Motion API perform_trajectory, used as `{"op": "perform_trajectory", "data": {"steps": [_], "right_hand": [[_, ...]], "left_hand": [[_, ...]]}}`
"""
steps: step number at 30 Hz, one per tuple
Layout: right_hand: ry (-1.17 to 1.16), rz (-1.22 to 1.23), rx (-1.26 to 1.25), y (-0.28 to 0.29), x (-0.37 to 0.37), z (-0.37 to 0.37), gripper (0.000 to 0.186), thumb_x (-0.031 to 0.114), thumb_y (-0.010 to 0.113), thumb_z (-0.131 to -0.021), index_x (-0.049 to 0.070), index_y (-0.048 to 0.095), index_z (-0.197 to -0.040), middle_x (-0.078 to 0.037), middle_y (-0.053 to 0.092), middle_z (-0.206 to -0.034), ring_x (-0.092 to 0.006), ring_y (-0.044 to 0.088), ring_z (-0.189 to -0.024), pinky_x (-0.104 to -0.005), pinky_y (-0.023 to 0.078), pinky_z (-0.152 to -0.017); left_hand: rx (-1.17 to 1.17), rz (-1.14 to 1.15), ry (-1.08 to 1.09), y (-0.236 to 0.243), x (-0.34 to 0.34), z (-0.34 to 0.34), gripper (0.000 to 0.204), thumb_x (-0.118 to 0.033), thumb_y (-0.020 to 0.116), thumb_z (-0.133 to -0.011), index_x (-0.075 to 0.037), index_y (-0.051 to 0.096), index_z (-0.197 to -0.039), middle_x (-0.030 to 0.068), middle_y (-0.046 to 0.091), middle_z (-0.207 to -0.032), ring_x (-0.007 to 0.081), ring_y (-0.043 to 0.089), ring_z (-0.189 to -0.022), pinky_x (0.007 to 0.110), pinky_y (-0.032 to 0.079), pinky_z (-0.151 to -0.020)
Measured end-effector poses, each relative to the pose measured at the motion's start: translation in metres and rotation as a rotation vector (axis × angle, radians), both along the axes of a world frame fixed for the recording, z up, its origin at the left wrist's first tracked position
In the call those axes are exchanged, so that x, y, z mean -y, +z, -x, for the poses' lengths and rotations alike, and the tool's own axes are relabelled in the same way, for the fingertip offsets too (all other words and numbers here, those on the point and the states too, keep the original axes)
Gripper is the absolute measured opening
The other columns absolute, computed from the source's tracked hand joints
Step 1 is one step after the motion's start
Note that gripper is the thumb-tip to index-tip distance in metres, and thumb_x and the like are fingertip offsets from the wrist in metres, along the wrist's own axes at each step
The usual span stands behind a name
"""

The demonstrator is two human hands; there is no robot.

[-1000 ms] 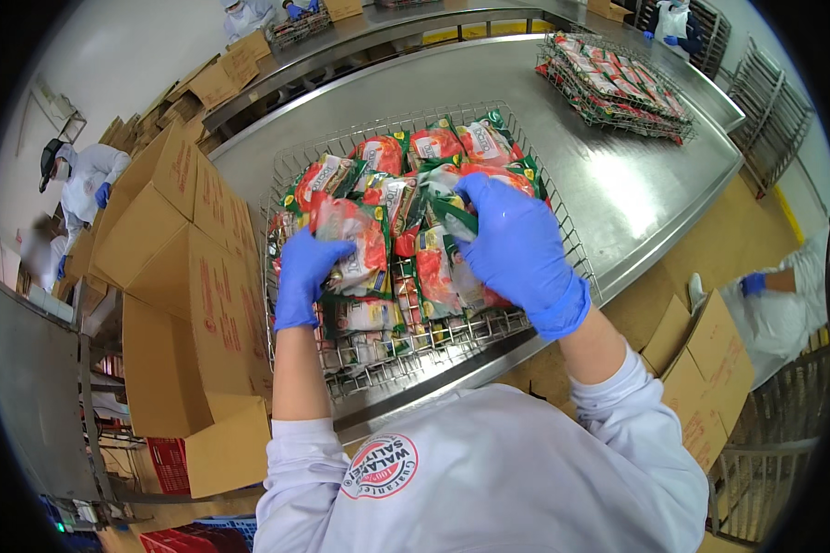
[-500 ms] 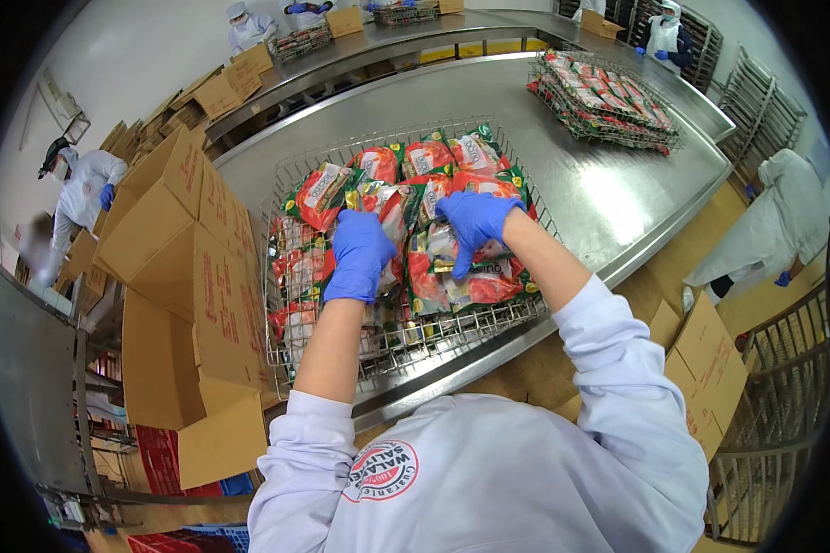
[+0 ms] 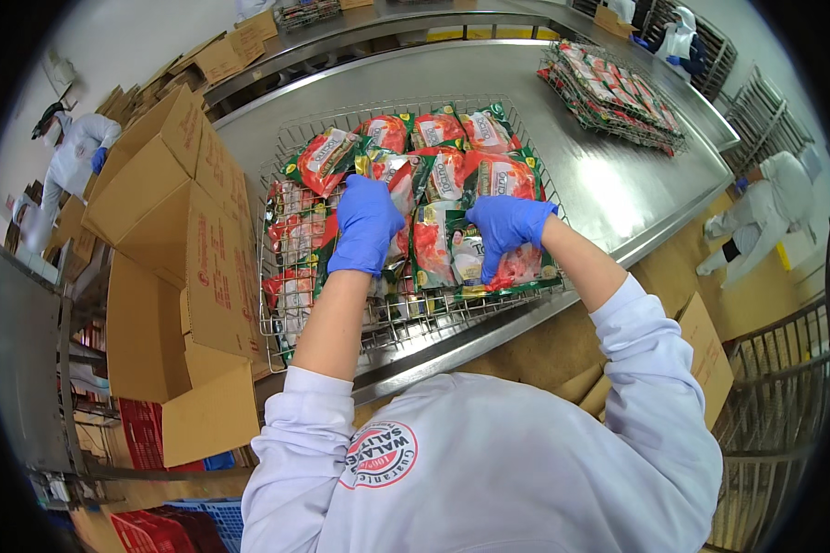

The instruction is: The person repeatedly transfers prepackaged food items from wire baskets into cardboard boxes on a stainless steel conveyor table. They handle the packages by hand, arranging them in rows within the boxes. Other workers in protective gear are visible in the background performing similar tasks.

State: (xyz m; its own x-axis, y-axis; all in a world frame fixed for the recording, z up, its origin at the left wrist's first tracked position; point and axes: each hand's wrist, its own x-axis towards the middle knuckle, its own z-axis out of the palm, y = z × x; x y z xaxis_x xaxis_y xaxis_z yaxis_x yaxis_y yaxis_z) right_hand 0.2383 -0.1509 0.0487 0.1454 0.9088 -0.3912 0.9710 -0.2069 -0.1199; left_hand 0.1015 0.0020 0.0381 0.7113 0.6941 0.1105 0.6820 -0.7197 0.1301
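A wire basket point(image 3: 273, 311) full of red, green and white plastic packets sits in front of me on the steel table. My left hand point(image 3: 367, 224), in a blue glove, is closed on a packet point(image 3: 400, 184) near the basket's middle. My blue-gloved right hand point(image 3: 512, 232) grips a front packet point(image 3: 468, 256) at the right, thumb pointing down and fingers bent over it. Behind the hands, more packets point(image 3: 385, 134) lie in a row along the far side. Under the left part, wire mesh covers a lower layer of packets. My palms hide parts of the held packets.
An open cardboard box point(image 3: 214, 267) stands close at the left of the basket. Stacked baskets of packets point(image 3: 610, 92) rest at the table's point(image 3: 470, 74) far right. Another carton point(image 3: 704, 355) is low at the right. Several co-workers point(image 3: 76, 152) are around; one point(image 3: 770, 207) bends at the right.
My right hand has slid toward me and lower, uncovering the red packet behind it. My left hand stays at its packet. The view has shifted slightly, and the co-worker at the right has changed position.
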Motion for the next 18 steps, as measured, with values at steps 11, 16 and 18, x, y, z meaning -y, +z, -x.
{"op": "perform_trajectory", "data": {"steps": [11, 16, 18], "right_hand": [[0.128, 0.044, 0.004, 0.017, 0.008, 0.007, 0.093, 0.042, 0.082, -0.043, 0.007, 0.048, -0.123, -0.018, 0.056, -0.106, -0.0334, 0.056, -0.097, -0.0372, 0.045, -0.083], [0.02, 0.184, -0.125, 0.008, 0.004, 0.0, 0.093, 0.04, 0.081, -0.044, 0.007, 0.047, -0.124, -0.018, 0.054, -0.115, -0.0283, 0.055, -0.102, -0.034, 0.044, -0.086], [-0.008, 0.132, -0.182, 0.008, -0.001, -0.006, 0.087, 0.042, 0.08, -0.046, 0.007, 0.051, -0.12, -0.017, 0.058, -0.105, -0.029, 0.057, -0.096, -0.034, 0.045, -0.082]], "left_hand": [[0.021, 0.008, -0.008, 0.004, -0.001, 0.0, 0.049, -0.043, 0.068, -0.066, -0.004, 0.063, -0.096, 0.0214, 0.05, -0.1, 0.0308, 0.061, -0.083, 0.036, 0.051, -0.069], [-0.004, 0.083, -0.024, 0.008, -0.006, 0.006, 0.052, -0.036, 0.068, -0.061, -0.005, 0.06, -0.101, 0.0223, 0.05, -0.106, 0.0317, 0.06, -0.088, 0.037, 0.05, -0.076], [0.019, 0.1, -0.015, 0.005, -0.012, 0.01, 0.05, -0.034, 0.068, -0.06, -0.006, 0.06, -0.101, 0.0212, 0.051, -0.106, 0.0321, 0.059, -0.089, 0.038, 0.049, -0.078]]}}
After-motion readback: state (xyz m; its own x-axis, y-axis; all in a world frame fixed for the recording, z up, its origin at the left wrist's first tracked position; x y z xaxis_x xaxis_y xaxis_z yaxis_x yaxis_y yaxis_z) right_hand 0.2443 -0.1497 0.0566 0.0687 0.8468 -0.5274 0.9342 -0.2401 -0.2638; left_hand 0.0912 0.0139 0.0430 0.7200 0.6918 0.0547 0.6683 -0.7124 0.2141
